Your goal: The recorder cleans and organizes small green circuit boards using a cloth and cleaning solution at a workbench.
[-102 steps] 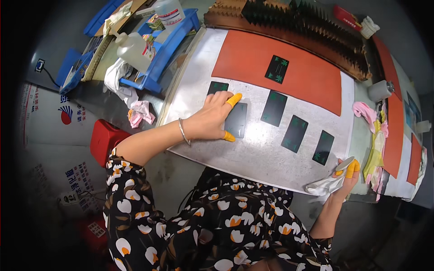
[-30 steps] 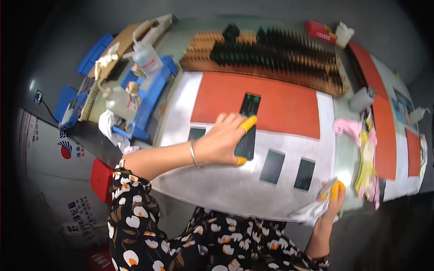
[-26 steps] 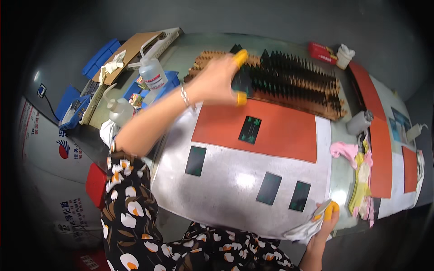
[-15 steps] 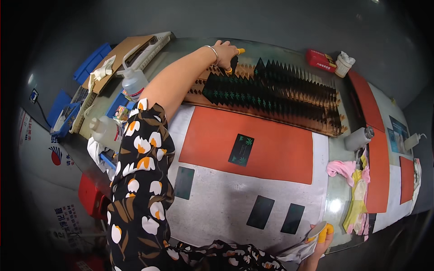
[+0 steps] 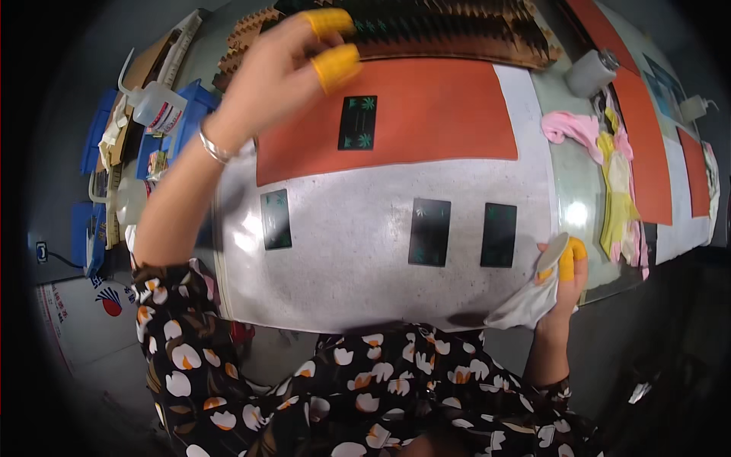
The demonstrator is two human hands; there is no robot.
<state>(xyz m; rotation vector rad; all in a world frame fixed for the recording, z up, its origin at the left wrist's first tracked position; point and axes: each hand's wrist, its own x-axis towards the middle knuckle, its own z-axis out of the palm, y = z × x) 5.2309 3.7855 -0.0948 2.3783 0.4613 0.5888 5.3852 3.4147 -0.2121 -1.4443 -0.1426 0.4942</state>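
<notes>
My left hand (image 5: 278,68), with yellow finger covers and slightly blurred, hangs between the rack and the orange mat. Its covered fingers are apart, and nothing shows between them. Low on the right, my right hand (image 5: 565,278) is closed on a folded white cloth (image 5: 525,303), whose loose end hangs to the left. A dark glossy panel with green leaf prints (image 5: 357,123) lies on the orange mat (image 5: 442,107). Similar dark panels rest on the white sheet: one at left (image 5: 276,219), one right of centre (image 5: 429,232), another near the cloth (image 5: 499,234).
A slotted brown rack (image 5: 457,53) filled with dark panels spans the far edge. At left stand a squeeze bottle (image 5: 158,107) and blue bins (image 5: 199,103). Right of the sheet are a grey bottle (image 5: 591,74) and pink (image 5: 572,131) and yellow cloths (image 5: 620,206).
My left hand has drawn back from the rack and no longer touches it. The view has tilted downward. The right hand still grips the white cloth; the panels on the table look unmoved.
</notes>
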